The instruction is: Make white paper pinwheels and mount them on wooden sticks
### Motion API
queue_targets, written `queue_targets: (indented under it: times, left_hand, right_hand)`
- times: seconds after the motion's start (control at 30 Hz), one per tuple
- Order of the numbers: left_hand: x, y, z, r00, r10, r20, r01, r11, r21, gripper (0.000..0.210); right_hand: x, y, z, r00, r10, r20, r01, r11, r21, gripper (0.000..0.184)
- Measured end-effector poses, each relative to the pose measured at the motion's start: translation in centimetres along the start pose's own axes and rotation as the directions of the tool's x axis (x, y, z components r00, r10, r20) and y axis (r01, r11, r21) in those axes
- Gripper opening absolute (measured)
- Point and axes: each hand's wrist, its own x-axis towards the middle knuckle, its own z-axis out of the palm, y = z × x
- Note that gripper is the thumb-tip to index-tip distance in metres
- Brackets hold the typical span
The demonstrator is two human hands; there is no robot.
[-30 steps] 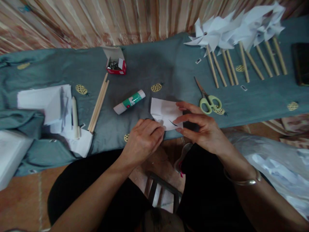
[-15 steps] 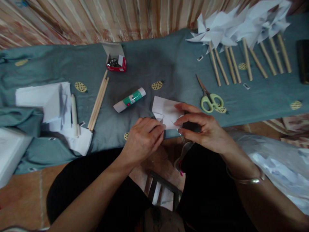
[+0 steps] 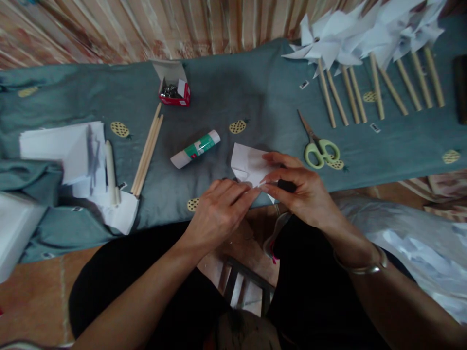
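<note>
A white sheet of paper, partly folded, lies at the table's near edge between my hands. My left hand presses on its lower left side, fingers together. My right hand pinches a corner of the paper between thumb and fingertips, close to the left fingertips. The fingers hide the paper's lower part, and one white point sticks out below the right thumb. Up and to the left of the paper lies a glue stick with a green label. Green-handled scissors rest to the right of my right hand.
Several white paper pinwheels on wooden sticks lie at the back right. A red box of metal pins stands open at the back, with thin wooden sticks below it. Stacked white paper and a pale rod are at left.
My right hand has closed its thumb and fingers on the paper's corner and moved left. My left fingers have slid right, so the fingertips of both hands nearly meet.
</note>
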Motion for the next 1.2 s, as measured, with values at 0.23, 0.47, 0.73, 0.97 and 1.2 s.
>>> queue_targets:
  times: [0.23,0.47,0.73,0.97,1.2]
  left_hand:
    - [0.06,0.22,0.17,1.0,0.0,0.014,0.001,1.0,-0.025,0.018]
    - [0.08,0.21,0.32,1.0,0.003,-0.004,-0.003,0.999,-0.036,0.016]
    - [0.3,0.14,0.37,1.0,-0.019,-0.006,0.019,0.999,-0.029,0.015]
    - [0.4,0.13,0.38,0.999,-0.044,0.0,0.044,0.998,-0.04,0.013]
    - [0.39,0.15,0.41,0.999,-0.053,0.008,0.054,0.998,-0.042,0.013]
  right_hand:
    - [0.07,-0.17,0.41,1.0,-0.01,-0.018,0.008,0.996,-0.092,0.002]
    - [0.17,-0.3,0.64,0.999,-0.001,-0.043,-0.003,0.995,-0.099,0.004]
    - [0.21,-0.24,0.74,0.998,0.02,-0.052,-0.024,0.997,-0.068,0.006]
    - [0.16,-0.25,0.86,0.998,0.011,-0.066,-0.017,0.996,-0.089,0.004]
    - [0.12,-0.1,0.91,0.998,0.0,-0.059,-0.006,0.995,-0.104,0.005]
